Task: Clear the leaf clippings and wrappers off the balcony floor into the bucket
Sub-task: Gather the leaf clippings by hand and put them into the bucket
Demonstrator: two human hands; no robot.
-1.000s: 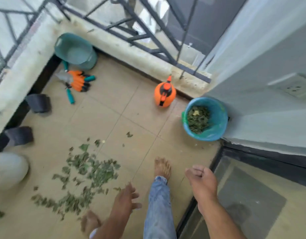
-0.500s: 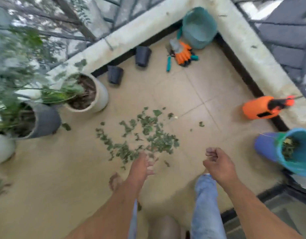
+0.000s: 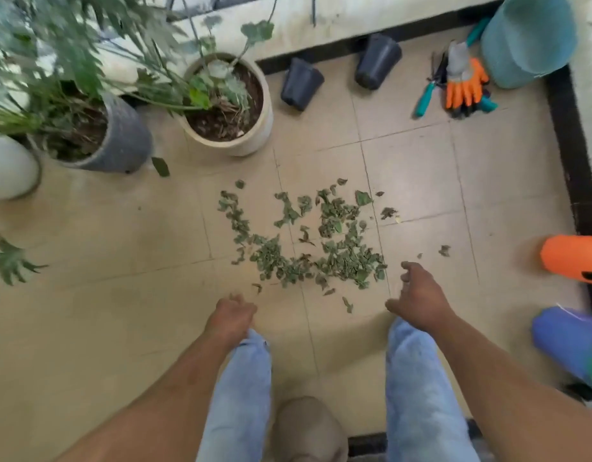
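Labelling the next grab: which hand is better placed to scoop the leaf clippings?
Probably right. The right hand hovers right beside the dense edge of the leaf clippings and is on the side of the blue bucket. The left hand hangs further back from the pile, away from the bucket.

Floor tiles [image 3: 421, 168]: beige, matt, smooth, thin grout lines. Leaf clippings [image 3: 334, 255]: dull green, crumpled, no shine. Cream pot [image 3: 251, 141]: smooth, ceramic-looking, low sheen. Grey pot [image 3: 128, 141]: smooth, matt. Two black pots [image 3: 301, 83]: thin matt plastic. Gloves [image 3: 464, 85]: orange rubbery coating, grey knit cuff. Teal tub [image 3: 528, 38] and blue bucket [image 3: 564, 338]: plastic, slight sheen. Orange sprayer [image 3: 571, 258]: smooth plastic. Trousers [image 3: 418, 378]: faded denim cloth. Ledge [image 3: 354, 15]: rough, stained plaster.
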